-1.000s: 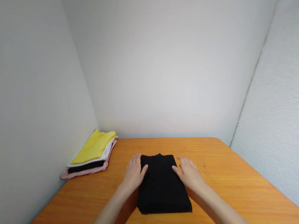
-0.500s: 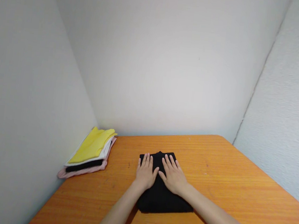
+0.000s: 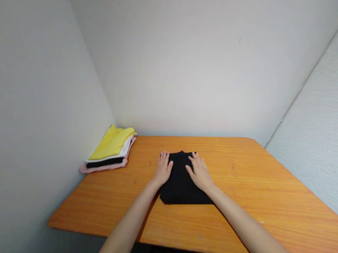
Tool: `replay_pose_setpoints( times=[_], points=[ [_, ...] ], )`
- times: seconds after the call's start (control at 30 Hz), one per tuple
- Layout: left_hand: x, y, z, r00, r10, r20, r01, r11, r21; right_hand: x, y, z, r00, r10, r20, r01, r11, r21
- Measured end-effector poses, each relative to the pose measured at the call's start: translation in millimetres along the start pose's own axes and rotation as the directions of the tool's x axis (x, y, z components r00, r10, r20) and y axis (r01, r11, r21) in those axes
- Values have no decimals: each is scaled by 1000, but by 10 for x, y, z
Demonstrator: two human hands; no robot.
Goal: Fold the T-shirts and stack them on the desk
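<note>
A folded black garment (image 3: 181,184) lies flat in the middle of the orange wooden table (image 3: 240,198). My left hand (image 3: 162,170) rests on the garment's left edge, fingers stretched forward and open. On the upper right part of the garment lies my right hand (image 3: 199,172), palm down with fingers spread. Neither hand grips anything.
A stack of folded clothes (image 3: 110,152), yellow on top over white, black and pink, sits at the table's far left corner against the wall. White walls close in the table on the left, back and right. The table's near edge (image 3: 174,246) is in view.
My hands slid apart from the middle of the black garment toward its left and right sides. The camera pulled back, showing the table's near edge.
</note>
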State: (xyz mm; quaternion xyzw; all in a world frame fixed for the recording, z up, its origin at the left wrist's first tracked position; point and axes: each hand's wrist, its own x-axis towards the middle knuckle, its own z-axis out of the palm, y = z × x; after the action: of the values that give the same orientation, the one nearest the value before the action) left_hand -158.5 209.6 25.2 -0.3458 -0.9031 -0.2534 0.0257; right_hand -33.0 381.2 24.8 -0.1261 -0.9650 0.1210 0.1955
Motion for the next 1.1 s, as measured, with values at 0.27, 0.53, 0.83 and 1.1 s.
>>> replay_pose_setpoints(
  times=[0.27, 0.53, 0.83, 1.1],
  points=[
    [-1336, -53, -458, 963, -256, -84, 254, 966, -39, -1000, 328, -569, 936, 353, 11, -352, 935, -42],
    [-1534, 229, -235, 944, -316, -97, 303, 945, -126, -1245, -28, -360, 917, 398, 1, -398, 916, -58],
    [-1506, 134, -232, 952, -298, -65, 285, 945, -160, -1211, 56, -261, 907, 421, 3, -421, 906, 55],
    [-1573, 205, -350, 952, -300, -65, 305, 948, 88, -1299, -77, -282, 924, 372, -94, -383, 908, -170]
  ],
)
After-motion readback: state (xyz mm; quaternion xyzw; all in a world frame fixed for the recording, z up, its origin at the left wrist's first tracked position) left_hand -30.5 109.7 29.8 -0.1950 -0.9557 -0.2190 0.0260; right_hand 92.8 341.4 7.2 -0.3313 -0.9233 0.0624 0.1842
